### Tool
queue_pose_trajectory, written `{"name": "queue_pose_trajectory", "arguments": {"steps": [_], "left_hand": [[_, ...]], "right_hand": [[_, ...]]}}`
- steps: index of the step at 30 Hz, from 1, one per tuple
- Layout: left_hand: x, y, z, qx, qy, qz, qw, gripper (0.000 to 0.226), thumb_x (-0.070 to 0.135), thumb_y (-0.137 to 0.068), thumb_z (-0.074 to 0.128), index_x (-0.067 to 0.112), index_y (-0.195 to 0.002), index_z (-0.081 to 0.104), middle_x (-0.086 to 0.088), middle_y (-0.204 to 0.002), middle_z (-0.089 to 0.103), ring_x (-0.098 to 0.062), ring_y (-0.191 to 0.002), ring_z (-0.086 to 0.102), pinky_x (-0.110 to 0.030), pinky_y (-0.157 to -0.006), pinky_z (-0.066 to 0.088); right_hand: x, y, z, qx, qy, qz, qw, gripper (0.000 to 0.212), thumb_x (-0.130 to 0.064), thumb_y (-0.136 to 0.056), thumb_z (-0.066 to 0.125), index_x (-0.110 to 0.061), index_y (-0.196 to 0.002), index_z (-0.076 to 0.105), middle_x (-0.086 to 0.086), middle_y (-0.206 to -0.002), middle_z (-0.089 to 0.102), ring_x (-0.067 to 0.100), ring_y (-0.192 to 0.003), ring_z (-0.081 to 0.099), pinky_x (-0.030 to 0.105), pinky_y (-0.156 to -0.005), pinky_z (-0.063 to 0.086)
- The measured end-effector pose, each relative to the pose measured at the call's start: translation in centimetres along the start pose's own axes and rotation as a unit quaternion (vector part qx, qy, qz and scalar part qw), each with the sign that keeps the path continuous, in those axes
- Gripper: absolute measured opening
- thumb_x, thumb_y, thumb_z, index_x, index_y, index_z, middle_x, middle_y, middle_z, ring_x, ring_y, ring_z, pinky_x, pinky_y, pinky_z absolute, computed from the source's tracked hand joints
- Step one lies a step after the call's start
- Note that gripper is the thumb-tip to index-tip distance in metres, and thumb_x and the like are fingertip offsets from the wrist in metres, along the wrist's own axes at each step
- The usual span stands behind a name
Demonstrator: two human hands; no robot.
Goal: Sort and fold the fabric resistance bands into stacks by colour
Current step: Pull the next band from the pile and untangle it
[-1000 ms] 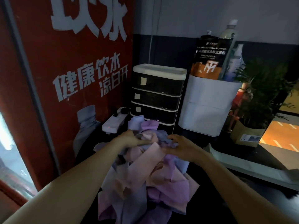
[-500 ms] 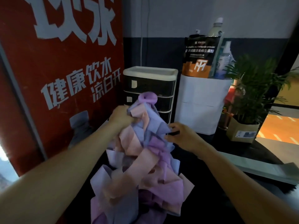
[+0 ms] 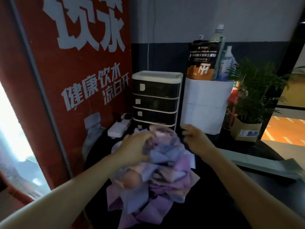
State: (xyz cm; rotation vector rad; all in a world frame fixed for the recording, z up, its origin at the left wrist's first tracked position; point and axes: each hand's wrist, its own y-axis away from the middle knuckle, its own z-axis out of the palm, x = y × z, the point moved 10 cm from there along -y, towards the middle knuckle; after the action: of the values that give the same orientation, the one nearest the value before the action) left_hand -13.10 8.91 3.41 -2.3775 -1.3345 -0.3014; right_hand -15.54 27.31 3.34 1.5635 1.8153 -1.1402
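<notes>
Bands [image 3: 158, 176] lie in one mixed pink, lilac and purple heap on the dark surface [image 3: 219, 204]. Left hand [image 3: 135, 151] has its grip clamped on the heap's top; right hand [image 3: 196, 139], just beside, has loosely curled fingers, holding nothing. Best to pinch one band only and draw it free slowly.

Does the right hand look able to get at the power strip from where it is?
Probably not directly: the right hand is right of the band pile, and the power strip lies beyond the pile and the left hand, which block a straight reach.
</notes>
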Motion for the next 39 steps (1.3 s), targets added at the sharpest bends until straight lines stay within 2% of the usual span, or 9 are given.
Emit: {"name": "queue_pose_trajectory", "arguments": {"steps": [5,11,14,18,20,25,31,34,39], "left_hand": [[1.2,4.0,3.2,-0.097,-0.021,0.028,0.995,0.044,0.042,-0.085,0.064,0.022,-0.124,0.056,0.008,-0.123,0.053,-0.006,-0.116,0.043,-0.021,-0.095,0.033],[0.9,7.8,4.7,-0.126,-0.026,0.005,0.992,0.115,0.091,-0.041,0.05,0.037,-0.14,0.034,0.011,-0.139,0.024,-0.007,-0.129,0.019,-0.028,-0.109,0.021],[-0.2,9.4,7.0,-0.179,-0.101,-0.017,0.978,0.121,0.068,-0.054,0.075,0.039,-0.147,0.004,0.012,-0.152,-0.006,-0.012,-0.141,-0.006,-0.038,-0.113,0.012],[0.6,8.7,5.2,-0.008,-0.147,0.047,0.988,0.075,0.031,-0.067,0.061,0.04,-0.135,0.031,0.008,-0.136,0.031,-0.031,-0.122,0.046,-0.041,-0.091,0.044],[0.7,8.1,5.0,0.015,-0.154,0.055,0.986,0.06,0.03,-0.065,0.051,0.044,-0.121,0.035,0.004,-0.12,0.045,-0.031,-0.1,0.057,-0.039,-0.072,0.051],[-0.3,4.6,2.5,0.059,-0.183,0.014,0.981,0.042,0.036,-0.083,0.049,0.032,-0.125,0.049,0.004,-0.129,0.045,-0.024,-0.114,0.044,-0.03,-0.071,0.038],[-0.3,3.0,-2.8,0.207,-0.211,0.075,0.952,0.031,0.013,-0.071,0.039,0.017,-0.095,0.059,-0.002,-0.1,0.057,-0.024,-0.085,0.054,-0.028,-0.048,0.046],[-2.0,3.8,-1.4,0.177,-0.208,0.053,0.961,0.038,0.005,-0.073,0.055,0.015,-0.109,0.058,-0.007,-0.113,0.059,-0.03,-0.093,0.06,-0.031,-0.063,0.046],[-5.7,4.9,3.2,-0.05,-0.099,-0.003,0.994,0.071,0.006,-0.07,0.069,0.019,-0.132,0.037,0.003,-0.134,0.029,-0.018,-0.116,0.039,-0.028,-0.078,0.039]], "right_hand": [[-0.5,4.3,4.8,-0.154,0.087,-0.047,0.983,0.024,-0.005,-0.087,0.06,0.001,-0.11,0.064,0.018,-0.109,0.065,0.032,-0.1,0.062,0.029,-0.084,0.045],[-2.1,8.8,6.3,-0.293,0.115,-0.091,0.945,0.045,-0.016,-0.087,0.066,-0.012,-0.13,0.053,-0.006,-0.117,0.054,-0.008,-0.103,0.048,-0.001,-0.08,0.036],[-0.3,9.8,7.0,-0.337,0.171,-0.101,0.92,0.076,-0.024,-0.079,0.075,-0.02,-0.142,0.035,-0.005,-0.136,0.038,-0.007,-0.12,0.036,0.006,-0.099,0.025],[2.8,9.1,8.1,-0.274,0.298,-0.106,0.908,0.093,-0.034,-0.067,0.078,-0.04,-0.143,0.025,-0.01,-0.146,0.026,0.015,-0.135,0.023,0.043,-0.109,0.032],[2.2,8.2,8.3,-0.218,0.292,-0.141,0.921,0.07,-0.037,-0.073,0.072,-0.039,-0.135,0.039,-0.009,-0.138,0.039,0.017,-0.13,0.034,0.037,-0.104,0.038],[-0.5,5.4,6.6,-0.093,0.201,-0.118,0.968,0.019,-0.018,-0.09,0.05,-0.02,-0.103,0.064,-0.002,-0.105,0.062,0.02,-0.104,0.056,0.022,-0.077,0.04],[-4.9,3.5,4.2,0.074,0.125,-0.183,0.972,0.031,-0.004,-0.085,0.049,-0.011,-0.11,0.065,0.001,-0.104,0.059,0.015,-0.093,0.052,0.016,-0.075,0.035],[-3.2,3.3,7.8,-0.037,0.148,-0.18,0.972,0.048,-0.02,-0.078,0.054,-0.011,-0.124,0.055,0.008,-0.124,0.054,0.032,-0.119,0.045,0.034,-0.102,0.031],[-1.4,5.9,11.8,-0.237,0.185,-0.131,0.945,0.075,-0.032,-0.076,0.07,-0.019,-0.14,0.034,0.003,-0.141,0.033,0.017,-0.132,0.027,0.021,-0.106,0.02]]}}
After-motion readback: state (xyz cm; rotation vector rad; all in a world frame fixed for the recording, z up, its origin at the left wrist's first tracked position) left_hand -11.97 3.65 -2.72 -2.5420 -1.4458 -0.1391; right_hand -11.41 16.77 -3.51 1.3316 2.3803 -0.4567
